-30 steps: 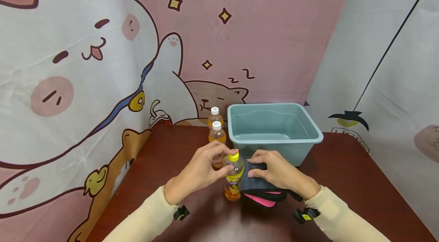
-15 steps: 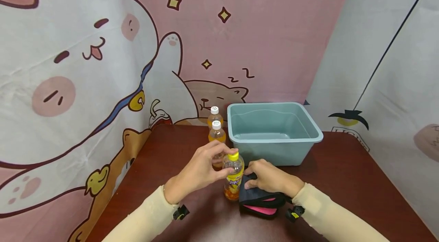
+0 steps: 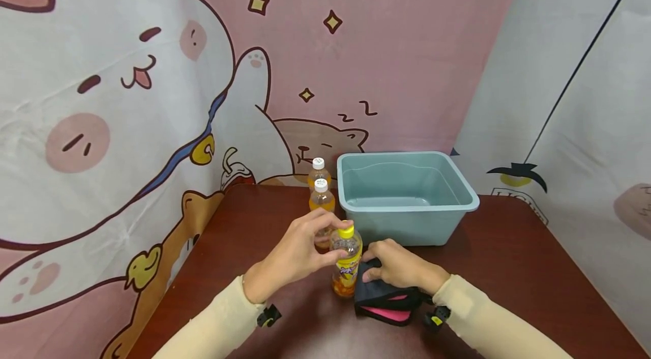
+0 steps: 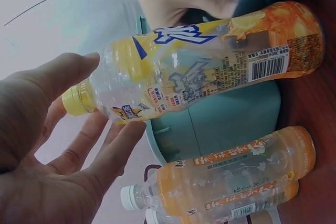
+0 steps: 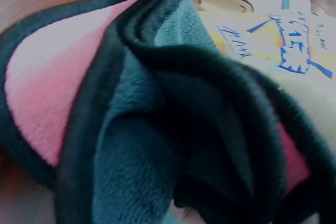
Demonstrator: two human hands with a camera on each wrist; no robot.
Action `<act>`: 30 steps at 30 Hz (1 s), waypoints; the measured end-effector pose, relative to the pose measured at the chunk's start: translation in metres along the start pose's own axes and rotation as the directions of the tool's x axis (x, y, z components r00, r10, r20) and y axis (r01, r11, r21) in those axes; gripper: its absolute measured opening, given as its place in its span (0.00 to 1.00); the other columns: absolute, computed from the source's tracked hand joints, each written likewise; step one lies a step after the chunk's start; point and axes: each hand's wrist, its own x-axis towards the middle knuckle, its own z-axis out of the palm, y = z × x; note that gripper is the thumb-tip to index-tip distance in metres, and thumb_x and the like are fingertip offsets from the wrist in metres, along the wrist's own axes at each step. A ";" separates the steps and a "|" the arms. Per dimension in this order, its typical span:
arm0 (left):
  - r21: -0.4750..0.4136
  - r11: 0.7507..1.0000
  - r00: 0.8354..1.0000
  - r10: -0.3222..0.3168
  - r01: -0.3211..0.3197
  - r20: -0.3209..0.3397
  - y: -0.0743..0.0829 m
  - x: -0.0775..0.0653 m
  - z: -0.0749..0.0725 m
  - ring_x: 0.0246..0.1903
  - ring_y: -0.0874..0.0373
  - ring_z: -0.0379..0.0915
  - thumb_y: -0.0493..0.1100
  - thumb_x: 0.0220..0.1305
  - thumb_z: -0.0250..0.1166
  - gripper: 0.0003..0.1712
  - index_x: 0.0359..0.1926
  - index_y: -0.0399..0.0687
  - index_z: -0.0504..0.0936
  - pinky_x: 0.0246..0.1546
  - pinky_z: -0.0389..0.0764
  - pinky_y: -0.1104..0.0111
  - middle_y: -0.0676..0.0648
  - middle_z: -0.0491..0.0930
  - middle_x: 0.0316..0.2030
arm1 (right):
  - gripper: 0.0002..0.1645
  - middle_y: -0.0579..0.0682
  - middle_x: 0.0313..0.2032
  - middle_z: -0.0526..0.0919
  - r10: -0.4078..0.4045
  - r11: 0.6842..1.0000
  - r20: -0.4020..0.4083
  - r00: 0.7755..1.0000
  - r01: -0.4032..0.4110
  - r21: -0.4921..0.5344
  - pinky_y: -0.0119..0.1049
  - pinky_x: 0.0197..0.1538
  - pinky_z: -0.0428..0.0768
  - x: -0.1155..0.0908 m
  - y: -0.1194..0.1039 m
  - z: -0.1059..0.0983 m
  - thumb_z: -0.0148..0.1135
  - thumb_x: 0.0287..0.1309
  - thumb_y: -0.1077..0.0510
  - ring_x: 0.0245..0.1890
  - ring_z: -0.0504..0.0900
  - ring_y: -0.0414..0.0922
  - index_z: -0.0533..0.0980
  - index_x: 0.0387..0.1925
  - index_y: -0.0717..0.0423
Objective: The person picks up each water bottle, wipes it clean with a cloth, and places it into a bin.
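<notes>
A clear plastic drink bottle with a yellow cap and yellow label stands upright on the table. My left hand holds it near the top, thumb and fingers around the neck and shoulder in the left wrist view. Beside the bottle's lower right side, my right hand grips a folded dark grey cloth with black edging and a pink reverse. Loose folds of this cloth fill most of the right wrist view and hide nearly all of the right hand there.
Behind the hands stands a blue-green plastic bin. To its left are two white-capped bottles of orange drink, a nearer bottle and a farther bottle. All stand on a dark red-brown table before a printed cartoon curtain.
My right hand has moved the cloth down the bottle's right side, toward the table, and has stayed almost still for the last half second. The left hand and bottle have hardly moved.
</notes>
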 end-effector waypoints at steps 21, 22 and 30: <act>-0.008 1.000 1.000 -0.005 0.005 0.008 -0.002 -0.001 0.000 0.59 0.53 0.91 0.38 0.67 0.88 0.29 0.66 0.53 0.88 0.55 0.98 0.62 0.49 0.88 0.60 | 0.21 0.36 0.48 0.94 0.001 0.992 -0.297 0.955 0.037 0.124 0.30 0.44 0.83 -0.019 -0.022 -0.049 0.81 0.75 0.51 0.45 0.86 0.34 0.92 0.66 0.47; -0.015 1.000 1.000 -0.010 0.010 0.010 -0.002 -0.001 0.000 0.59 0.53 0.91 0.38 0.67 0.88 0.29 0.65 0.53 0.88 0.54 0.98 0.60 0.49 0.88 0.60 | 0.22 0.37 0.48 0.95 -0.003 0.990 -0.311 0.950 0.045 0.130 0.30 0.43 0.83 -0.020 -0.024 -0.052 0.81 0.75 0.52 0.45 0.87 0.34 0.92 0.66 0.46; -0.022 1.000 1.000 0.009 -0.009 0.005 -0.001 0.001 0.000 0.57 0.50 0.92 0.37 0.67 0.88 0.29 0.66 0.52 0.88 0.52 0.99 0.59 0.47 0.88 0.61 | 0.23 0.46 0.56 0.96 -0.016 0.968 -0.376 0.926 0.108 0.225 0.32 0.38 0.89 -0.021 -0.036 -0.067 0.79 0.77 0.55 0.45 0.89 0.37 0.90 0.69 0.44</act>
